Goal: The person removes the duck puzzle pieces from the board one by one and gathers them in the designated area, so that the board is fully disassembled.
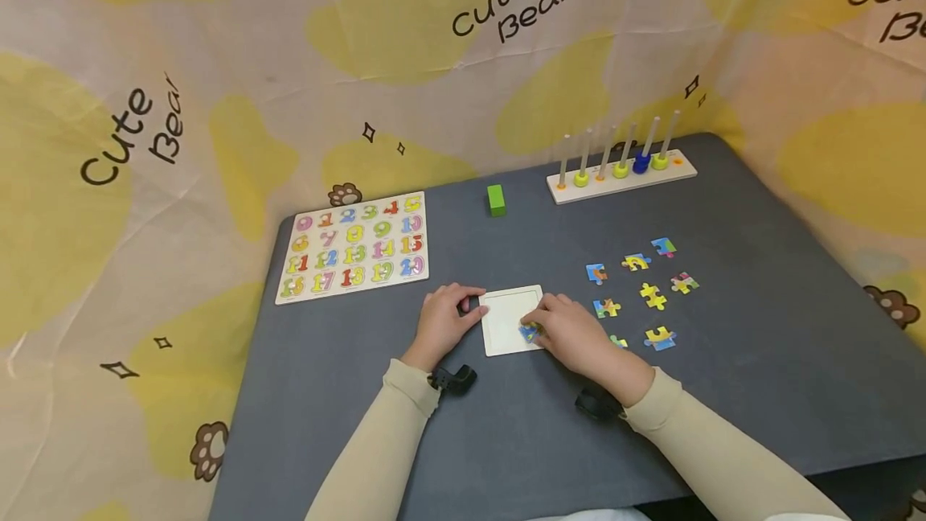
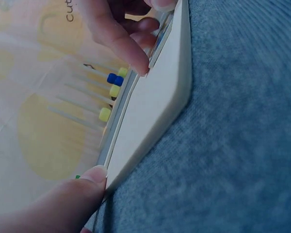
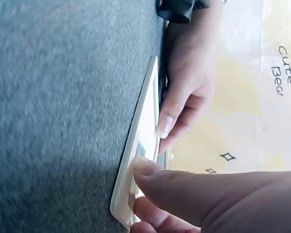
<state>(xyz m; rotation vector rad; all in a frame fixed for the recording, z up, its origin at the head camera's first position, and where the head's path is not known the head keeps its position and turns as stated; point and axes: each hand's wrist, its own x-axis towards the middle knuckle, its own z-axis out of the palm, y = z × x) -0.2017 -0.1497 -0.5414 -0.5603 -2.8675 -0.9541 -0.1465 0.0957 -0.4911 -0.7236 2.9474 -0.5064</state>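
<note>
A shallow white puzzle tray (image 1: 506, 320) with a raised rim lies on the table. My left hand (image 1: 443, 320) holds its left edge, thumb and index finger at the rim; the right wrist view shows that thumb (image 3: 166, 125) on the edge. Over the tray's lower right part, my right hand (image 1: 575, 332) pinches a blue and yellow jigsaw piece (image 1: 529, 333), which is partly hidden by the fingers. To the right lie several loose jigsaw pieces, among them a yellow one (image 1: 653, 296) and a yellow and blue one (image 1: 660, 338). One greenish piece (image 1: 618, 341) is partly covered by the right hand.
A number board (image 1: 352, 248) lies at the back left. A green block (image 1: 496, 200) stands at the back middle. At the back right is a white peg board (image 1: 622, 181) with upright rods and some yellow and blue beads. A patterned cloth (image 1: 434, 63) hangs behind the grey table (image 1: 506, 441).
</note>
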